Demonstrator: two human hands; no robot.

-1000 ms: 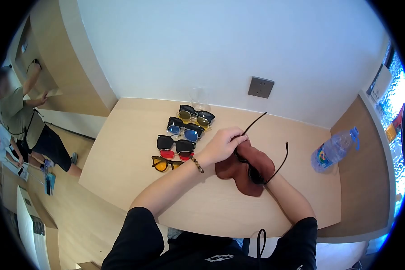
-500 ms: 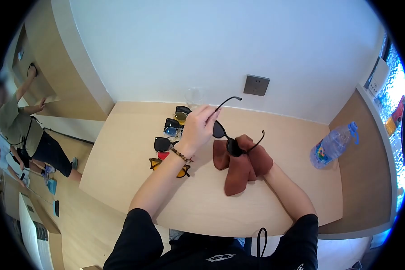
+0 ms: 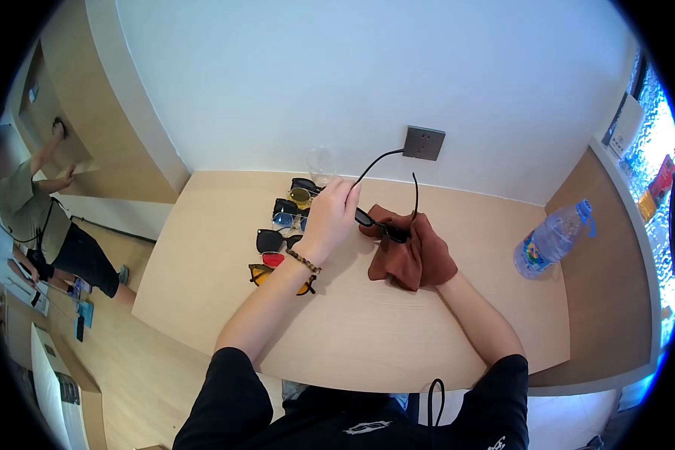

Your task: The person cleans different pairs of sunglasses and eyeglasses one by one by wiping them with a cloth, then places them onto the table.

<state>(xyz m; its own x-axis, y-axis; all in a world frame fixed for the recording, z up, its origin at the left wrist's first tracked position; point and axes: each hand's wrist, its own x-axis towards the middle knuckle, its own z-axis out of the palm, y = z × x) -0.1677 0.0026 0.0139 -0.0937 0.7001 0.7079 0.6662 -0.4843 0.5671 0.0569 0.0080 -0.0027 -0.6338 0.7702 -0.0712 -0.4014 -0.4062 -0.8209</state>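
Observation:
My left hand [image 3: 330, 217] pinches a pair of black sunglasses [image 3: 397, 233] at one side of the frame, holding them above the table. Both temple arms stick up toward the wall. A reddish-brown cloth [image 3: 402, 262] wraps around the far lens. My right hand [image 3: 447, 279] is mostly hidden under this cloth and grips the lens through it; only the wrist area shows. Beside my left hand lies a column of glasses: one with yellow lenses [image 3: 300, 194], one with blue lenses [image 3: 282, 219], a black pair [image 3: 269, 241], a red-lensed pair [image 3: 273, 259] and an orange-lensed pair [image 3: 260, 274].
A clear plastic bottle [image 3: 541, 246] with a blue cap stands tilted in view at the table's right, near a side panel [image 3: 607, 300]. A faint transparent object [image 3: 322, 160] is by the wall, left of a socket [image 3: 424, 142]. Another person [image 3: 34, 199] stands far left.
The cloth has been gathered up and shifted around the far lens, its hanging flap now shorter. The sunglasses have turned, so the temple arms point more upright.

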